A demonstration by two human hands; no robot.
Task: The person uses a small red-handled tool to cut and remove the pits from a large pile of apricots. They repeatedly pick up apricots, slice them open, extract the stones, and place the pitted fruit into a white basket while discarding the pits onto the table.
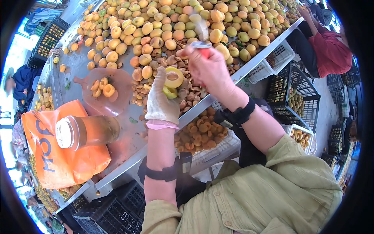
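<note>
My left hand (163, 98), in a whitish glove with a pink cuff, holds an apricot cut into halves; the upper half (174, 77) shows its brown pit, the lower half (170, 92) is greenish yellow. Just to the right, my bare right hand (209, 65) is closed on a small knife with a red handle (205, 52); its blade is blurred and points up and away. Beneath both hands lie loose apricot pits (191, 95) on a metal table (128, 140). Whole apricots (163, 26) are heaped beyond them.
A pink plastic scoop (106, 74) holds several apricot pieces. Nearer lie an orange bag (70, 169) and a clear jar of brownish liquid (102, 130). Below the table edge, a white crate (230, 147) holds apricot halves (201, 131). Black crates (292, 96) and a person in red (330, 52) are at the right.
</note>
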